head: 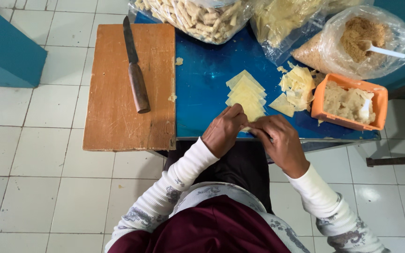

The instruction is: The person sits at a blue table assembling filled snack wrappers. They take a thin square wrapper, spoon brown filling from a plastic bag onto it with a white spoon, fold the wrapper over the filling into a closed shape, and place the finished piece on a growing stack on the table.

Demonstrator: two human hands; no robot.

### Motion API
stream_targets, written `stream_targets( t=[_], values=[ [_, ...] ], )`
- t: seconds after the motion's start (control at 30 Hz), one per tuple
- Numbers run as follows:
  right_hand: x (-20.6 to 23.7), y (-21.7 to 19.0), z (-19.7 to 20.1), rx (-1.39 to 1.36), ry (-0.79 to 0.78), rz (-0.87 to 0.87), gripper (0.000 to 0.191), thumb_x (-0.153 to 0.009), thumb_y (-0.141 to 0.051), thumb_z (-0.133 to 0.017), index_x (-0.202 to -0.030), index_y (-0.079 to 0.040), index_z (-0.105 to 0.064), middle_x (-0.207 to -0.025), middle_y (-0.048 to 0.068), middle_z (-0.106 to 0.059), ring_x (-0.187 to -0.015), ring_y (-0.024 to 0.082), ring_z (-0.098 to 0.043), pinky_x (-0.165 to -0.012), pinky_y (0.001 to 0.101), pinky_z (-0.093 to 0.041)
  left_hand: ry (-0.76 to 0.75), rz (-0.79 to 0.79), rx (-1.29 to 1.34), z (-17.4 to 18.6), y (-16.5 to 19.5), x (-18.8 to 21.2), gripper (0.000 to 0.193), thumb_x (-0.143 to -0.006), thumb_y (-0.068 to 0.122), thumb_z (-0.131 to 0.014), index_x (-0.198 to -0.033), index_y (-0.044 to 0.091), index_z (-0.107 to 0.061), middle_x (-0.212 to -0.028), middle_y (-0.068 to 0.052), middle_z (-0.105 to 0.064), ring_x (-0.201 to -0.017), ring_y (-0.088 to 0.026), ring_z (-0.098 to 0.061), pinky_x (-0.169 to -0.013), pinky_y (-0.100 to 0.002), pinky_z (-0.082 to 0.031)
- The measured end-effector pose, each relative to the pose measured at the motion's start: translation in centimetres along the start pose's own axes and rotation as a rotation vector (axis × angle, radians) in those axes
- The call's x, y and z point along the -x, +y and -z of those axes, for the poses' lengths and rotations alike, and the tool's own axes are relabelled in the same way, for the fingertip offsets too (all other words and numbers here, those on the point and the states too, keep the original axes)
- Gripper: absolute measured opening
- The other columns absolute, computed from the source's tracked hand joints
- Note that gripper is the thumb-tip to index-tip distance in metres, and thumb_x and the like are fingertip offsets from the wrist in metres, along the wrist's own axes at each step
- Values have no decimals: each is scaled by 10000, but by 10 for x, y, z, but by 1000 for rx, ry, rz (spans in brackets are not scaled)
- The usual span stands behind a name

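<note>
White floor tiles surround a small blue table (202,89), seen from above, with a wooden cutting board (118,93) lying over its left edge and a knife (134,70) resting on the board, blade pointing away from the person. Both hands meet at the near edge of the table, just in front of the person's lap. The left hand (223,131) and the right hand (282,145) are curled in toward each other, fingertips touching, pinching a small pale yellow wrapper (247,128) between them; only a sliver of it shows under the fingers, so its shape and long axis cannot be told. Both hands are closed around it rather than slack, and neither is clearly nearer, as it sits between the two.

Directly beyond the fingertips, touching or nearly so, lies a stack of wrappers (246,93), flat yellow squares fanned so that the pile runs away from the person, its long axis from near edge toward far edge, corners pointing up-table. To the right of the stack is a loose heap of scraps (297,84), and just beside that an orange tub (348,100) of pale filling with a white spoon standing in it (closer to the right hand than to the left). Along the far edge stand clear bags: one of rolled sticks (198,16), one of yellow sheets (282,21) and one of brown crumbs (357,40) with a white scoop
</note>
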State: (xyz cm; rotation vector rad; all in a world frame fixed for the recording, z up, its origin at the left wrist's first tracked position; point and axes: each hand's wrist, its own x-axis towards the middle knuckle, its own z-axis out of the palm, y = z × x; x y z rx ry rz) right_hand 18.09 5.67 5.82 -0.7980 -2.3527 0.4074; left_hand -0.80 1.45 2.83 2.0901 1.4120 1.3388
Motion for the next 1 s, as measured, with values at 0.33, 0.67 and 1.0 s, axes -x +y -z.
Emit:
stream_targets(
  t=[0.33, 0.67, 1.0],
  values=[
    [-3, -2, -4, -61, 27, -76, 150, -880, -1, -745, -1023, -37, -717, -974, 81, -696, -905, 265, -659, -762, 371, -529, -27, 4, 122, -1, -8, 0, 82, -867, -40, -670, -865, 1, -599, -1061, -143, -518, -967, -334, -603, -817, -410, -515],
    [-5, 3, -7, 10, 30, 25, 106, -866, -50, -775, -948, -42, -709, -936, 72, -700, -900, 286, -638, -806, 402, -502, -58, 67, 143, 3, -9, -4, 176, -859, -26, -701, -980, -5, -575, -1062, -145, -524, -934, -356, -635, -759, -419, -526],
    [-5, -8, -7, 61, 52, -40, 133, -902, -102, -761, -1029, -74, -732, -945, 68, -691, -909, 274, -632, -802, 401, -501, -38, 46, -12, -4, -11, -3, 159, -887, 8, -695, -899, 13, -536, -1041, -153, -492, -1004, -362, -577, -860, -440, -493]
  ],
)
